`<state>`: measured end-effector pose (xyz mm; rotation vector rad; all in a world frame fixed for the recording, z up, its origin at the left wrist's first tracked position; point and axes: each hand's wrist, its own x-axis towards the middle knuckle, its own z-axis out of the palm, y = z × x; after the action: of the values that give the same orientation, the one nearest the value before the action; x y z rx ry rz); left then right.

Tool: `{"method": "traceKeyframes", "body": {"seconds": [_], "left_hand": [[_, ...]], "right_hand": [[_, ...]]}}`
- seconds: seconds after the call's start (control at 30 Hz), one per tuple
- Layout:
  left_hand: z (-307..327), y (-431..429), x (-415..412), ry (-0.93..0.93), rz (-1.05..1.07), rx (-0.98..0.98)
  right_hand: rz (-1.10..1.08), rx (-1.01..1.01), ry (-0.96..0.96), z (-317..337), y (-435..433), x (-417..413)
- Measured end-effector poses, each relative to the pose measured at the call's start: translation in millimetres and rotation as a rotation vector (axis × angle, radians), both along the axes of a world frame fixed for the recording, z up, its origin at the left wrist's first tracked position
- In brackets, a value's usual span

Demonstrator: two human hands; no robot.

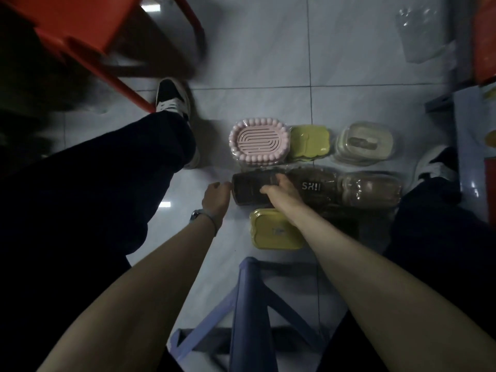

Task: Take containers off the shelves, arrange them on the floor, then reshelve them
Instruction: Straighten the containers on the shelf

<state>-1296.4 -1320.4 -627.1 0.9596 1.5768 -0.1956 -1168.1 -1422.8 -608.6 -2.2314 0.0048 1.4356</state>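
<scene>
Several wrapped containers lie in rows on the tiled floor. The far row holds a pink beaded dish (259, 142), a green box (308, 143) and a clear lidded box (366, 143). In the middle row lie a dark brown box (249, 190), a brown box printed with letters (312, 187) and a clear brown box (371, 190). Nearest me is a yellow box (273, 232). My right hand (281, 190) rests on top of the dark brown box, fingers curled over it. My left hand (216, 197) touches that box's left end.
A blue plastic stool (251, 312) stands under me and a red stool (88, 30) is at the upper left. My shoes (171, 99) and dark trouser legs flank the containers. A shelf edge (467, 124) is at the right, clear plastic (421, 33) beyond.
</scene>
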Motion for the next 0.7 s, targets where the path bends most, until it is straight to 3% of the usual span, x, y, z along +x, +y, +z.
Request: {"method": "traceKeyframes", "body": {"seconds": [0.2,0.4,0.7], "left_hand": [[-17,-3,4,-0.051,0.074,-0.149],[-30,-10,5,-0.128,0.125,-0.249],[-45,-6,3,-0.129,0.058,-0.145]], "right_hand": [[0.068,-0.071,-0.124,-10,20,-6],[0.065,-0.13,-0.068,-20,23,-2],[0.131,-0.13,0.048,-32,17,4]]}}
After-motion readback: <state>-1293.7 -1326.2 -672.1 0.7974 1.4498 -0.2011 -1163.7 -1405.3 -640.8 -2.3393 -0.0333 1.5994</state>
